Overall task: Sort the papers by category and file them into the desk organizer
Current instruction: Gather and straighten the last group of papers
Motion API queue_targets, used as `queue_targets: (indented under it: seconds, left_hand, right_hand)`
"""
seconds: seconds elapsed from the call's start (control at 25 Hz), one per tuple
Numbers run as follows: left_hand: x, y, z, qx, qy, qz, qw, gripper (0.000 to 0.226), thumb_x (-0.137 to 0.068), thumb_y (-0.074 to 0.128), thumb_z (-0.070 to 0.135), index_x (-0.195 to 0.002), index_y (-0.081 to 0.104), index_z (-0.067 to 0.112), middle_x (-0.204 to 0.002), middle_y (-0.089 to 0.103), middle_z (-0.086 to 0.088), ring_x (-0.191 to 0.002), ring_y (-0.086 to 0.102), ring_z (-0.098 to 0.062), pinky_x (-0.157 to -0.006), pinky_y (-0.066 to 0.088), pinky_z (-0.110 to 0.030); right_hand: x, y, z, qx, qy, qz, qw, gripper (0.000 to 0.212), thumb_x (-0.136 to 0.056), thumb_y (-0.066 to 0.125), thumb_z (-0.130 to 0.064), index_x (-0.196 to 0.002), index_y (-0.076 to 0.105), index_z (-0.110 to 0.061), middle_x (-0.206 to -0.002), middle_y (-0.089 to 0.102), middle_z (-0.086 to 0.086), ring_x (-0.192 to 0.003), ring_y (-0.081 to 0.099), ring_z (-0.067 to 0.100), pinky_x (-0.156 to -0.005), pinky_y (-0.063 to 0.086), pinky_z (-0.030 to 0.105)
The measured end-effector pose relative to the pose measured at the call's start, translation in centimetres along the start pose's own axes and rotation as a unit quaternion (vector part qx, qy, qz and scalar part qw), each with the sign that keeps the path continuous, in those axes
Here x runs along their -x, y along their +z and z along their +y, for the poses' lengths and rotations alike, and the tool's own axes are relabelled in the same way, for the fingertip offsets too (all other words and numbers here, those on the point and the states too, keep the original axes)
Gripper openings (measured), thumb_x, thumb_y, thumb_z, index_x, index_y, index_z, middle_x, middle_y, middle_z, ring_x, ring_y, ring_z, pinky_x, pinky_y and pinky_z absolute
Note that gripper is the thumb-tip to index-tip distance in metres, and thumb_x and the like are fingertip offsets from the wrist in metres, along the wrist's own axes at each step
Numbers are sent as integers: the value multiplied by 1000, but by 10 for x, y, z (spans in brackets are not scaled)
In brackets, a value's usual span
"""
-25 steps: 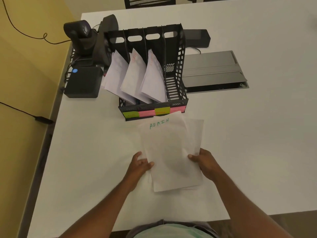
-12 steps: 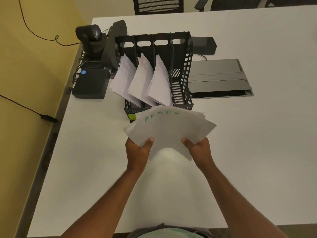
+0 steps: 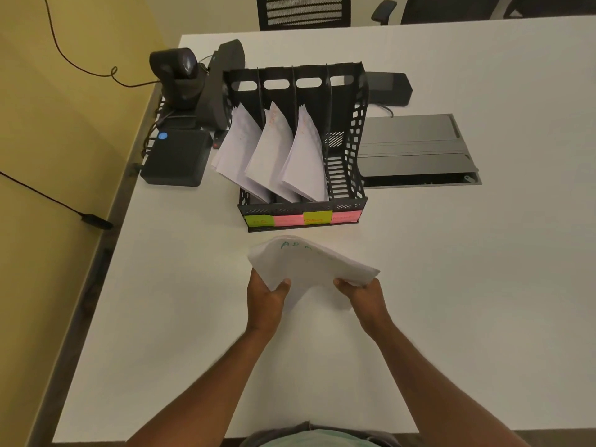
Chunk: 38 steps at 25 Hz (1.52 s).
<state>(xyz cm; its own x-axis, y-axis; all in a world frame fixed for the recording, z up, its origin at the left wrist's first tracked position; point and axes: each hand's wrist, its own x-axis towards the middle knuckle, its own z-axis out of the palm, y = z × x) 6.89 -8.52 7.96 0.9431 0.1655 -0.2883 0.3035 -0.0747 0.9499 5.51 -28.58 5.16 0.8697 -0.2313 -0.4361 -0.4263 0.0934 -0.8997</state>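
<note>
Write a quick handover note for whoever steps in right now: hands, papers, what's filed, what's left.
Left hand: grips the near left edge of the paper stack.
Right hand: grips the stack's near right edge.
The stack is held in front of the desk organizer; green lettering starting "AD" shows on the top sheet.
Done: the three left slots each hold filed papers.
Left: the rightmost slot shows no paper, so the held stack probably goes there. The sticky labels on the front are too blurred to read, so check them first.
</note>
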Motion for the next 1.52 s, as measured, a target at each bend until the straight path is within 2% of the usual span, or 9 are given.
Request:
queue_targets:
  seconds: [0.2,0.36,0.52,0.72,0.88,1.04,1.24,1.36,1.52]
  left_hand:
    - [-23,-19,3,12,-34,-35,999,18,-97,58,13,-105,71,22,-100,77,-2,-94,72,-24,-83,58,-37]
    - [-30,-27,-5,5,-150,-42,988,8,-92,66,15,-92,74,14,-97,77,-10,-92,71,-33,-82,56,-45]
    - [-23,-26,-9,14,-166,0,986,29,-82,78,29,-92,72,2,-89,78,-8,-80,73,-26,-71,57,-33]
    - [-27,-25,-6,38,-165,-28,985,26,-95,62,24,-93,71,0,-98,75,-15,-87,67,-28,-92,53,-46]
    - [-31,-24,2,14,-144,-1,990,14,-82,77,30,-88,75,17,-87,79,1,-84,74,-23,-74,60,-35]
    - [-34,-27,2,28,-138,-15,990,31,-91,66,33,-87,65,2,-87,64,-8,-81,56,-23,-81,43,-35]
    - [-33,-33,5,24,-117,4,993,45,-85,73,37,-84,61,-6,-82,63,-10,-74,53,-21,-71,42,-35]
    - [-36,-35,10,3,-97,31,995,17,-89,69,28,-99,65,15,-95,74,-1,-79,67,-16,-75,52,-31]
    - [-34,-42,15,-23,-21,-13,999,69,-91,64,8,-136,36,52,-105,71,16,-92,70,-4,-72,56,-17]
  right_hand:
    - [-13,-18,-21,41,-7,3,999,15,-83,76,-29,-98,75,-25,-88,79,-13,-75,75,5,-56,55,14]
    - [-16,-28,-16,53,38,-5,998,20,-84,76,-26,-101,74,-16,-93,79,1,-81,76,20,-66,59,30]
    - [-7,-26,2,34,48,29,998,14,-82,77,-25,-94,74,-18,-90,78,0,-83,74,23,-71,59,35]
    - [-3,-35,7,-83,93,34,992,20,-82,78,-17,-101,75,-14,-94,80,5,-82,77,25,-63,59,31]
    - [-6,-41,7,-109,124,-14,986,27,-83,78,-15,-108,73,-7,-104,78,12,-93,75,32,-73,60,38]
    - [-8,-47,9,-118,127,-12,985,25,-84,77,-12,-108,74,-8,-104,78,10,-89,77,26,-65,59,31]
    - [-12,-56,13,-132,132,-8,982,26,-84,76,-10,-110,73,-8,-106,78,11,-90,76,27,-65,60,31]
    - [-15,-68,12,-159,128,12,979,29,-84,75,-7,-112,72,-6,-110,77,11,-96,75,29,-76,59,37]
    - [-21,-92,10,-204,131,35,969,26,-86,71,-5,-113,72,-6,-115,75,13,-97,74,26,-81,61,37]
